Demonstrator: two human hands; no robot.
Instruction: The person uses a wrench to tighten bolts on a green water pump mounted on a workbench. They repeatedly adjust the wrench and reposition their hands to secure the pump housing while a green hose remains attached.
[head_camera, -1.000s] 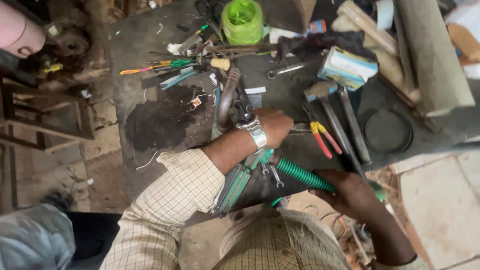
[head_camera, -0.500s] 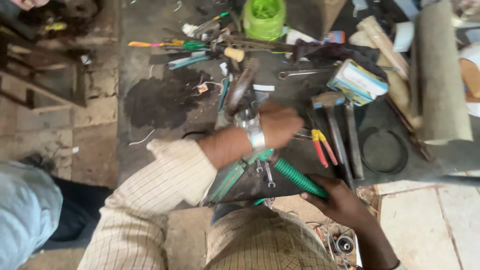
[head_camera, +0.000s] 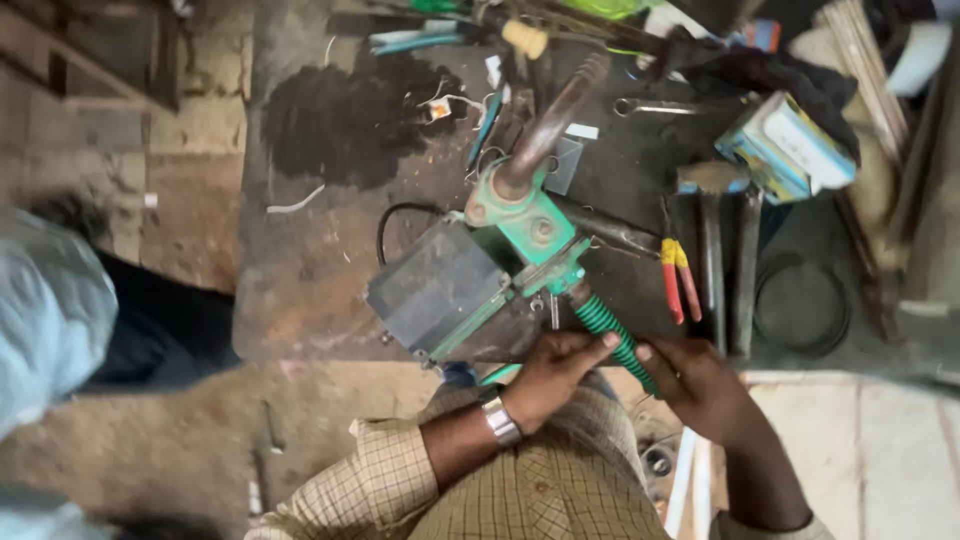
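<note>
A green water pump (head_camera: 520, 225) with a dark grey motor housing (head_camera: 437, 287) lies on a dark, dirty workbench (head_camera: 300, 280). A rusty curved pipe (head_camera: 548, 125) runs up from its top flange. A green ribbed hose (head_camera: 610, 335) comes off its lower right side. My left hand (head_camera: 552, 372), with a metal watch at the wrist, grips the hose near the pump. My right hand (head_camera: 700, 385) holds the same hose a little farther down.
Red and yellow handled pliers (head_camera: 678, 278), a hammer (head_camera: 712, 235) and a dark ring (head_camera: 802, 305) lie right of the pump. A blue and white box (head_camera: 785, 145), a spanner (head_camera: 660, 105) and scattered tools fill the back. A dark stain (head_camera: 345, 115) marks the bench's left.
My left hand has come off the top of the pump and moved down onto the green hose beside my right hand. The view has closed in on the pump.
</note>
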